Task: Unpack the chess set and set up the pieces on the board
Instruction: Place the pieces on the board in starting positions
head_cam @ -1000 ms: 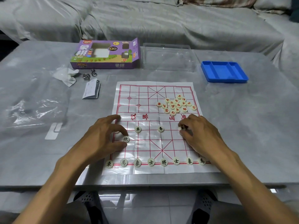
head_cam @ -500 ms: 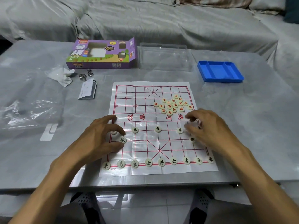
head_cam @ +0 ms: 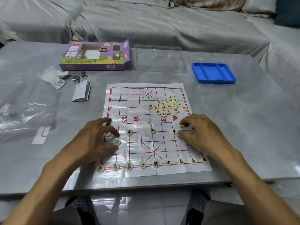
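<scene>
Chess board (head_cam: 151, 127), a creased white sheet with a red grid, lies flat at the centre of the grey tabletop (head_cam: 243, 135). Nine black-lettered pieces (head_cam: 156, 163) line its near edge; above them three soldiers (head_cam: 152, 130) stand clear on one row, a fourth (head_cam: 107, 134) is partly hidden under the left hand and what looks like a fifth (head_cam: 192, 128) shows at the right hand, with one cannon (head_cam: 116, 142) at lower left. Red-lettered pieces (head_cam: 168, 106), about seventeen, sit in a loose heap on the upper right of the board. Left hand (head_cam: 92, 140) rests on the board's left edge, fingers curled, fingertips on or just beside the half-hidden soldier; whether it pinches it I cannot tell. Right hand (head_cam: 201, 132) sits over the right edge, thumb and forefinger bent close around the piece there, though a true grip is not clear. One purple box (head_cam: 95, 56) with an open flap lies at upper left, one clear tray (head_cam: 159, 58) beside it, one blue tray (head_cam: 213, 73) at upper right. Crumpled paper (head_cam: 54, 77), metal ring puzzles (head_cam: 79, 77), a folded leaflet (head_cam: 81, 92) and clear plastic film (head_cam: 21, 111) lie at left. A grey-covered sofa (head_cam: 146, 21) fills the top of the frame.
</scene>
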A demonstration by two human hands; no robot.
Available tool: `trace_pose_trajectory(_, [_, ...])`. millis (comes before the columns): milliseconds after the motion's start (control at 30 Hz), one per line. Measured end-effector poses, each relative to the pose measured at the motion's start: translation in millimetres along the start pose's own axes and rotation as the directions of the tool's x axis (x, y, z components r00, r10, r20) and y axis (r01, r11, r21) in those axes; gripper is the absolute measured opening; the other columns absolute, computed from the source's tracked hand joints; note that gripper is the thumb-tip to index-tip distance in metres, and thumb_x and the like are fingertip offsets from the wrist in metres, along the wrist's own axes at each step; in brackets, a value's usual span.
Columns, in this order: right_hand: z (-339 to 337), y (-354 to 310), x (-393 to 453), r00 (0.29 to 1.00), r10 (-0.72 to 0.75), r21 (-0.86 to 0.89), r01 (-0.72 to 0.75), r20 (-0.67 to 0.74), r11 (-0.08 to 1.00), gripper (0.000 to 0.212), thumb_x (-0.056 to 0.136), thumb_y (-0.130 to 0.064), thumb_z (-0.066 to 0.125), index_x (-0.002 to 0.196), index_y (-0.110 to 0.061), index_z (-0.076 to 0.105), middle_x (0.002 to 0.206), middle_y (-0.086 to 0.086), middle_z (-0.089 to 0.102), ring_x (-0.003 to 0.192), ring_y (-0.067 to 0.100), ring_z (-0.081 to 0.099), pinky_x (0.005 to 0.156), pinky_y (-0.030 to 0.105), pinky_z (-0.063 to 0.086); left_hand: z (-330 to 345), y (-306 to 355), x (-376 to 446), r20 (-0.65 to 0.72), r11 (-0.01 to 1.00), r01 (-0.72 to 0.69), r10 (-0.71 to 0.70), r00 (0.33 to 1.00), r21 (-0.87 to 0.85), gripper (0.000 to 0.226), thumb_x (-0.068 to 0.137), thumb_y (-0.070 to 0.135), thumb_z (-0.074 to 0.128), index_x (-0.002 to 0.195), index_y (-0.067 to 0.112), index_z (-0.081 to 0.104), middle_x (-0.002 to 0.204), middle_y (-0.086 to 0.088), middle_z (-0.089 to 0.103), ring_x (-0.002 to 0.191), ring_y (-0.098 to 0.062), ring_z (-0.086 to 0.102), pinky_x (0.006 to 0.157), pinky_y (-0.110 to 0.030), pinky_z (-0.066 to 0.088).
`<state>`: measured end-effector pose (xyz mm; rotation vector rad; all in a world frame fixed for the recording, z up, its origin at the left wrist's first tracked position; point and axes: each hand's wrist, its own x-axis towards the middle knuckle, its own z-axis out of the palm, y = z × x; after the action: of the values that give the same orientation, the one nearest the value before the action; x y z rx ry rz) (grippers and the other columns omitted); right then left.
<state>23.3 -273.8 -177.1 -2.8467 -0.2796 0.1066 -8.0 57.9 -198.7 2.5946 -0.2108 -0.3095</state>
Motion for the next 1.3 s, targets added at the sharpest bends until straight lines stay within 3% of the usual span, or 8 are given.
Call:
trace_pose_trajectory(300, [15,-7,6,0.998,-0.058,-0.041,0.058,0.008,0.997,0.025,0.091,-0.041,0.063,0.111,-0.026,0.065,0.109,-0.009,0.063,0.100,0.011,0.051,0.082,0.028,0.049,1,-1,0,-0.012,1.000,-0.013,0.013,1.000,-0.010,0.042,0.065,0.064,0.062,0.102,0.046,0.065,0.149,0.010,0.035,0.133,-0.017,0.035,0.104,-0.041,0.036])
trace_pose_trajectory(700, [15,-9,7,0.998,-0.034,-0.041,0.036,0.051,0.999,0.028,0.092,-0.042,0.061,0.116,-0.028,0.062,0.118,-0.010,0.061,0.105,0.010,0.051,0.085,0.025,0.043,-3,5,-5,-0.017,1.000,-0.005,0.005,1.000,-0.022,0.039,0.066,0.062,0.059,0.099,0.044,0.067,0.150,0.010,0.034,0.135,-0.014,0.030,0.104,-0.036,0.031])
trace_pose_trajectory(867, [14,-9,7,0.998,-0.022,-0.040,0.025,0.059,0.999,0.028,0.092,-0.043,0.061,0.116,-0.029,0.062,0.119,-0.011,0.061,0.106,0.009,0.051,0.083,0.024,0.042,-2,5,-4,-0.004,1.000,0.001,-0.001,1.000,-0.006,0.030,0.075,0.053,0.072,0.102,0.042,0.066,0.151,0.011,0.032,0.137,-0.014,0.028,0.106,-0.038,0.031])
trace_pose_trajectory(1033, [12,-10,7,0.997,-0.018,-0.041,0.021,0.070,0.999,0.032,0.091,-0.044,0.061,0.119,-0.029,0.061,0.121,-0.011,0.060,0.109,0.009,0.050,0.086,0.025,0.044,-6,4,-5,0.009,1.000,-0.003,0.003,1.000,-0.021,0.045,0.064,0.069,0.059,0.103,0.046,0.062,0.150,0.014,0.032,0.136,-0.012,0.031,0.108,-0.039,0.034])
trace_pose_trajectory(1100, [6,-11,5,0.997,-0.008,-0.039,0.011,0.073,0.999,0.036,0.091,-0.045,0.061,0.123,-0.029,0.059,0.125,-0.011,0.059,0.111,0.009,0.050,0.088,0.026,0.044,-9,5,-6,-0.045,0.999,-0.016,0.015,0.999,-0.035,0.047,0.066,0.072,0.054,0.105,0.046,0.061,0.149,0.013,0.035,0.135,-0.013,0.033,0.106,-0.039,0.036])
trace_pose_trajectory(1200, [-12,-9,5,0.998,0.004,-0.022,-0.003,0.058,1.000,0.038,0.091,-0.046,0.061,0.125,-0.032,0.057,0.129,-0.013,0.057,0.110,0.005,0.047,0.090,0.027,0.045,-21,12,-7,-0.164,0.998,-0.049,0.042,0.986,-0.041,0.033,0.081,0.057,0.060,0.109,0.041,0.062,0.144,0.014,0.043,0.131,-0.010,0.039,0.099,-0.032,0.037])
trace_pose_trajectory(1300, [-33,-2,18,0.998,0.023,-0.027,-0.022,0.059,0.999,0.036,0.090,-0.046,0.062,0.123,-0.034,0.058,0.124,-0.013,0.059,0.101,0.004,0.049,0.090,0.029,0.049,-41,18,6,-0.133,0.997,-0.075,0.077,0.988,0.020,0.024,0.091,0.042,0.058,0.114,0.038,0.061,0.131,0.024,0.047,0.111,-0.002,0.050,0.084,-0.021,0.039])
